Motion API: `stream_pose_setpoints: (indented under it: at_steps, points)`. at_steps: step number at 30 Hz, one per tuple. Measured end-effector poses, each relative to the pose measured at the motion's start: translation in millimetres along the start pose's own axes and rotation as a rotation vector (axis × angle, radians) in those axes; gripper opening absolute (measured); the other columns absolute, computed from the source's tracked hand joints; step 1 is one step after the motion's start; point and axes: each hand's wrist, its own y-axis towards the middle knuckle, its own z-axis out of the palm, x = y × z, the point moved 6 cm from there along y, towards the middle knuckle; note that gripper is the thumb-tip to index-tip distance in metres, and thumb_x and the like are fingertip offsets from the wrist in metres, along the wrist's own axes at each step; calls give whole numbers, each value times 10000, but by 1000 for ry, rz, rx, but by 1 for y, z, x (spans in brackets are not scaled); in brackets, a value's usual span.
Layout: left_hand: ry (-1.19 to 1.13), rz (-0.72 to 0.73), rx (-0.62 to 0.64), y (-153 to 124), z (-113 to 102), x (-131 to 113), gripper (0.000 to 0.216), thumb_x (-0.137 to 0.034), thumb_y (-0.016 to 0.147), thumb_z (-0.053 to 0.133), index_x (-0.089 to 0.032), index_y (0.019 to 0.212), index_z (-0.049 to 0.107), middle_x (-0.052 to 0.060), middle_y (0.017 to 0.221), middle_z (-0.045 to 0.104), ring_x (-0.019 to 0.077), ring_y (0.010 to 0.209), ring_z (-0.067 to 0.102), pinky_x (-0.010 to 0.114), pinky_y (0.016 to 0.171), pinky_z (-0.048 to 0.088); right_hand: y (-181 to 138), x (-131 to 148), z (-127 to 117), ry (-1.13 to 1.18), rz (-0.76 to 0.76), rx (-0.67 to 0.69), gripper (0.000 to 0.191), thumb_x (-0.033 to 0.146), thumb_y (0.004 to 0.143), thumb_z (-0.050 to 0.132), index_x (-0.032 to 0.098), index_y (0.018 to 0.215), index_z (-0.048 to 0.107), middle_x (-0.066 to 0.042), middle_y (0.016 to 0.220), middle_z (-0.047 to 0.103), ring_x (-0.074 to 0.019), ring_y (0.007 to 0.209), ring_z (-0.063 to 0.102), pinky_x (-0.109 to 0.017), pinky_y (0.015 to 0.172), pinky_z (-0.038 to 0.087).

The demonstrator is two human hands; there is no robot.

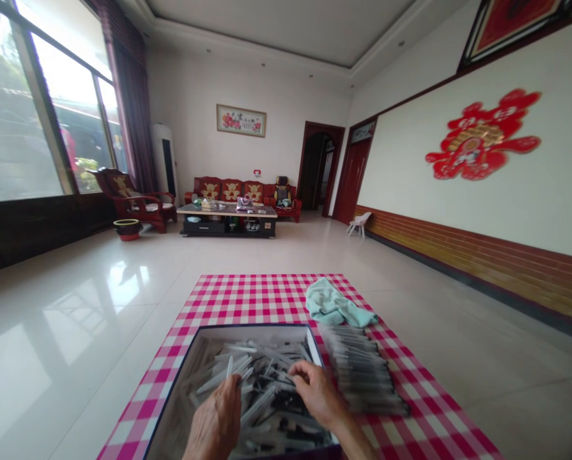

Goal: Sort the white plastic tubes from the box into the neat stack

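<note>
My left hand (217, 415) is closed around a clear pen barrel (229, 366), whose pointed end sticks up past the fingers. Thumb and fingertips of my right hand (317, 390) are pinched together over the right part of an open box (197, 342); what they hold, if anything, is too small to make out. Inside the box lie many loose clear pen barrels (261, 404) and small black pieces, heaped in all directions. A stack of pens (365, 374) with dark ends lies to the right of the box, in rows and blurred.
A pink-and-white checked tablecloth (252, 297) lies under everything. Behind the pens is a crumpled mint-green cloth (333, 303). Farther off across the tiled floor stand a low table (225, 211), a wooden sofa (221, 188) and a small chair (360, 222).
</note>
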Motion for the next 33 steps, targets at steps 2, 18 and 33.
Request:
stream_pose_setpoints:
  at_steps: [2, 18, 33]
  points:
    - [29, -112, 124, 3, -1, 0, 228, -242, 927, 369, -206, 948, 593, 47, 745, 716, 198, 688, 706, 235, 546, 479, 6, 4, 3, -82, -43, 20, 281, 124, 762, 429, 177, 853, 689, -46, 856, 704, -162, 805, 639, -227, 740, 450]
    - [48, -200, 355, 5, -3, -9, 222, -274, 954, 350, -238, 876, 555, 2, 710, 703, 170, 682, 698, 212, 509, 386, 21, 12, 31, -447, -141, 178, 270, 97, 767, 487, 209, 871, 710, -46, 908, 650, -155, 868, 611, -216, 748, 403]
    - [-2, -176, 373, 4, -4, -15, 277, -286, 940, 337, -230, 920, 607, 26, 770, 721, 189, 758, 706, 230, 565, 437, 22, 25, 49, -552, -184, 131, 211, 115, 786, 485, 149, 795, 694, -128, 926, 646, -267, 933, 573, -378, 820, 385]
